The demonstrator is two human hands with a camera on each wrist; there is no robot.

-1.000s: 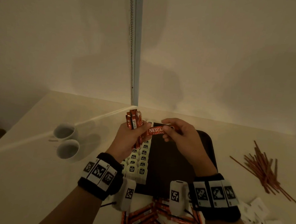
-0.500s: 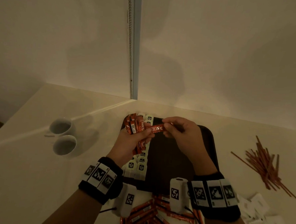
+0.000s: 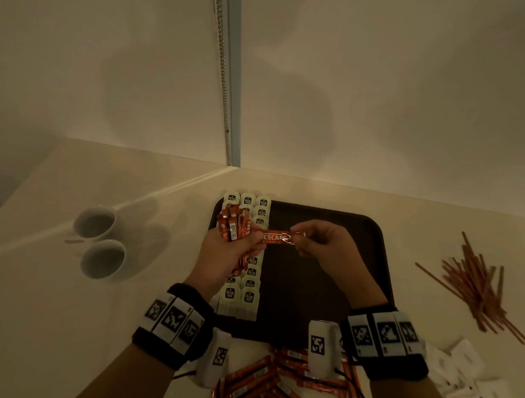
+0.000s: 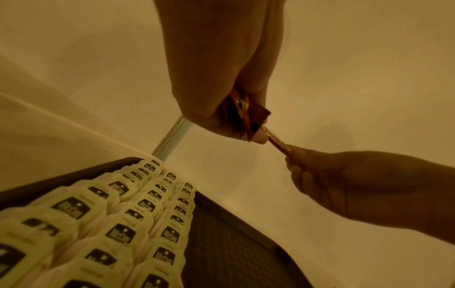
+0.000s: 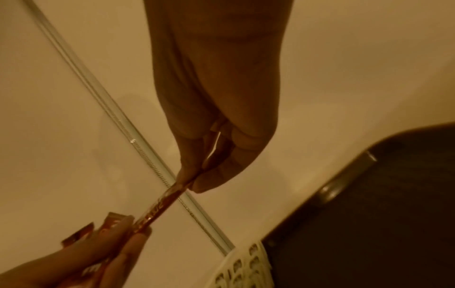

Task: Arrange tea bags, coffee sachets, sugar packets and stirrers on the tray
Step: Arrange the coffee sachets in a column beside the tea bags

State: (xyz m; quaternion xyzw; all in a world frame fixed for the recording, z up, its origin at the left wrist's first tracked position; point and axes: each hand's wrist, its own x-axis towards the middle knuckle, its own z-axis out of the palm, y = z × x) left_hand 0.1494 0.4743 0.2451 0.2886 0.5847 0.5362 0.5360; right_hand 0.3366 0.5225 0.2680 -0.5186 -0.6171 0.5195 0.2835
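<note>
Readable print on one packet
The coffee sachet (image 3: pixel 276 238) reads "ESCAFE" over "CLASSIC"; dark logos on the tea bags (image 3: pixel 248 298) are too blurred to read.

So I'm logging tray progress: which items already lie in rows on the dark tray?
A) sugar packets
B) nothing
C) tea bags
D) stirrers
C: pale tea bags line the left side of the tray, while the stirrers and white sugar packets lie on the table.

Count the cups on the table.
2: one cup left of the tray, farther back; the other cup touches it on the near side. No others visible.
</note>
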